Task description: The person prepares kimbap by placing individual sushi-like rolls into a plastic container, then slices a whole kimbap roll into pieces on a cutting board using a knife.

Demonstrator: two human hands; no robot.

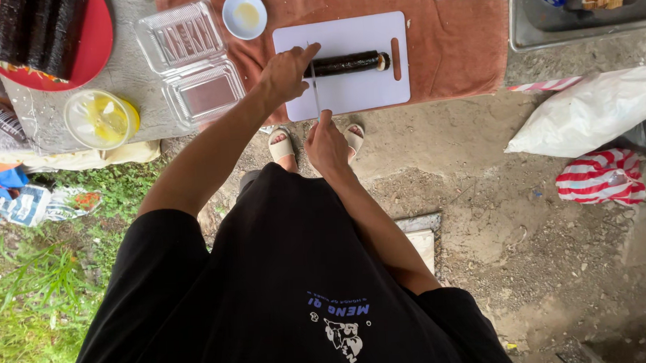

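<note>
roll: long dark seaweed-wrapped rice roll (347, 63), lying crosswise on the white plastic cutting board (355, 86), upper middle of the frame, on the rust-brown cloth (462, 45) over the bench.

left hand: my left hand (286, 74) is clamped down over the left end of the roll, fingers curled on top, pinning it.

right hand: my right hand (326, 141) is closed around the handle of a thin-bladed knife (314, 87), blade running up across the board right beside my left fingers, near the roll's left end.

how it handles: I'd say it's light and soft, squishes if you lean on it. The wrap looks a bit glossy, so probably slick and easy to tear. The cut end on the right shows filling that could push out.

where to hold: on top, close to the blade, gentle pressure, fingertips tucked back.

around it: small white dish with yellowish liquid (244, 15) above the board, open clear plastic clamshell box (191, 60) to the left, red round plate with more dark rolls (41, 38) in the upper left, clear tub with yellow stuff inside (101, 118) below it.
</note>
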